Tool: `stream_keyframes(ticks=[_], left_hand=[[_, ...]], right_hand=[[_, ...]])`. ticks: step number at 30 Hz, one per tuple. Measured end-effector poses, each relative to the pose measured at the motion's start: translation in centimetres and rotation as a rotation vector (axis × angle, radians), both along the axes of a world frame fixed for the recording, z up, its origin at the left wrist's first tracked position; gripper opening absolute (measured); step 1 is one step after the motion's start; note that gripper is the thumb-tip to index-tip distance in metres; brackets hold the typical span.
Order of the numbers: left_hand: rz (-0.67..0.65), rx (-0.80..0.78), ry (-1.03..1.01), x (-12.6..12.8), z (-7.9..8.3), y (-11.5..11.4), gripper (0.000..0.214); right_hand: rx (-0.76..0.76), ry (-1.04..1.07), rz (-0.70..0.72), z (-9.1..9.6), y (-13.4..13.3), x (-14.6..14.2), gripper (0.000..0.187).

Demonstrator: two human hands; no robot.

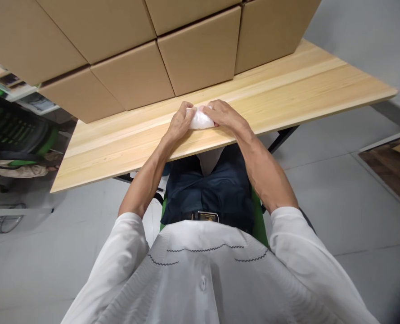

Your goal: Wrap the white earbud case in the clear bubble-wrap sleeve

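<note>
A small white bundle (pixel 200 120), soft like cloth or tissue, lies near the front edge of the light wooden table (pixel 287 94). My left hand (pixel 179 123) grips its left side with curled fingers. My right hand (pixel 223 114) presses on its right side and top. Both hands partly cover the bundle, so its shape is unclear.
Several stacked cardboard boxes (pixel 200 54) stand along the back of the table, close behind my hands. A black and green chair (pixel 17 130) sits to the left. Grey floor surrounds the table, and a dark wooden board (pixel 392 166) lies at the right.
</note>
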State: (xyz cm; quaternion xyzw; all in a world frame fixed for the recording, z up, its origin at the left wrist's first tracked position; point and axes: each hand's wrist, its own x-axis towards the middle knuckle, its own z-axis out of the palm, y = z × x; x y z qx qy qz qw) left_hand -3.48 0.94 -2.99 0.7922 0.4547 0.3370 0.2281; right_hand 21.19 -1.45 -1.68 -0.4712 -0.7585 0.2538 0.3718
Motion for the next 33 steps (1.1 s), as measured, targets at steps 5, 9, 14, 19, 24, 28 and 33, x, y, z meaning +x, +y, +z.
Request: stream_keyframes(ticks=[5,9,14,19,24,28,33], left_hand=[[0.006,0.038,0.04,0.5,0.4,-0.5,0.068],[0.002,0.073,0.027,1.0,0.7,-1.0,0.073],[0.01,0.044,0.062,0.8,0.5,-0.8,0.07],[0.005,0.051,0.059,0.7,0.5,-0.7,0.073],[0.03,0.053,0.048,0.7,0.6,-1.3,0.077],[0.06,0.09,0.033,0.7,0.5,-1.7,0.08],[0.117,0.062,0.005,0.7,0.5,-2.1,0.07]], right_hand=[[0.006,-0.051,-0.063,-0.1,0.0,-0.1,0.081],[0.014,-0.018,-0.08,0.6,-1.6,-0.1,0.084],[-0.028,0.196,-0.066,0.6,-3.6,0.9,0.084],[-0.017,0.241,-0.168,-1.0,-5.1,1.8,0.071],[0.009,0.242,-0.369,-2.0,-9.2,0.6,0.056],[-0.016,0.199,-0.275,-2.0,-10.8,-1.1,0.053],[0.048,0.099,-0.136,-1.8,-9.0,-2.3,0.061]])
